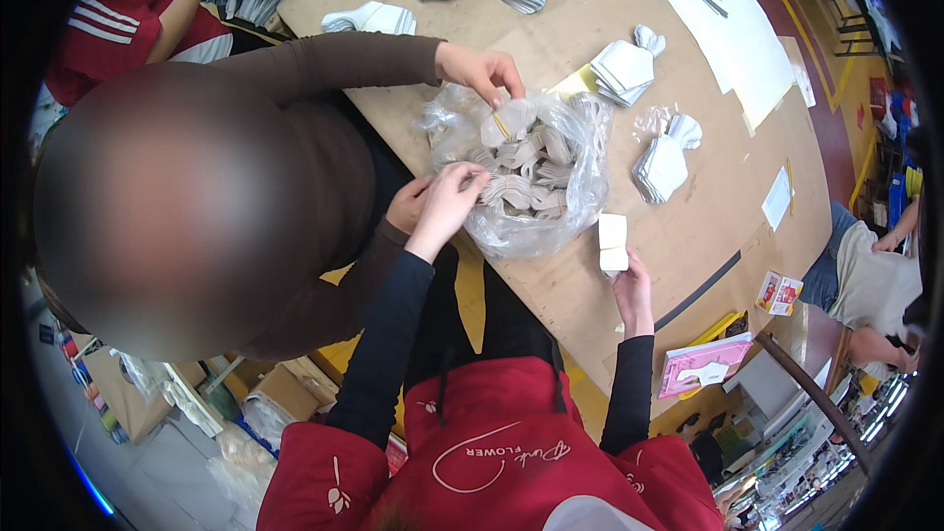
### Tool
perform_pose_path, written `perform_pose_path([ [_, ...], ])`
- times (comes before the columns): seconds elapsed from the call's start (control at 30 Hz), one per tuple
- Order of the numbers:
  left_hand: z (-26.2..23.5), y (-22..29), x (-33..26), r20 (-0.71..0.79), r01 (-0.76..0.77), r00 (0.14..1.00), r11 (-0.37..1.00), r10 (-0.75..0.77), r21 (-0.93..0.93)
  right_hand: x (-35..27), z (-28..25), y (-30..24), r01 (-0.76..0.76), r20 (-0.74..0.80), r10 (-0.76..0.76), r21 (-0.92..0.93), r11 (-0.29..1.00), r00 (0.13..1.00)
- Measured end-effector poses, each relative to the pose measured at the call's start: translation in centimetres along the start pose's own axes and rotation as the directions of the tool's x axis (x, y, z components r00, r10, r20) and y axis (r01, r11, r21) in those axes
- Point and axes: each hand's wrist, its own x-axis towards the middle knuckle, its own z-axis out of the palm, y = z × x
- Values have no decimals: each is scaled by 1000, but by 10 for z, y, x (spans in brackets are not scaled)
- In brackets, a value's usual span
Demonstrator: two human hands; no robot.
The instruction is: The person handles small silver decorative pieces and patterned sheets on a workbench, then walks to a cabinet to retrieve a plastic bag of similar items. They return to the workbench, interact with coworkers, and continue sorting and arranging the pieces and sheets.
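Observation:
A clear plastic bag [593, 187] stands rolled open on the table, full of bundled grey-white cut pieces [531, 162]. My left hand [454, 199] reaches to the bag's left side, fingers bent and close together against the bundles; what they grip is hidden. In my right hand [632, 287], right of the bag, is a small stack of white cut pieces [613, 236], held upright by its lower end. At the bag's far side a co-worker's hand [482, 71] touches a bundle tied with a yellow band [509, 122]. The co-worker's other hand [406, 205] is beside my left wrist.
Several stacks of white cut pieces [661, 172] lie across the brown table [728, 226]. A white paper sheet [713, 25] covers the far right. A pink folder [703, 366] lies near the right edge. The co-worker [305, 138] stands close on my left.

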Motion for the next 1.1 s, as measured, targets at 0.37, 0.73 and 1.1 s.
perform_pose_path([
  [0.37,51,32,-96,-20,-198,977,943,211,269,10,11,17,145,-188,-277,-515,845,942],
  [0.73,35,14,-91,-76,-181,980,983,183,33,-33,154,-45,273,381,-821,-919,-285,425],
  [1.1,34,14,-107,-17,-166,986,986,166,24,44,244,-6,786,746,-452,-601,-141,489],
])
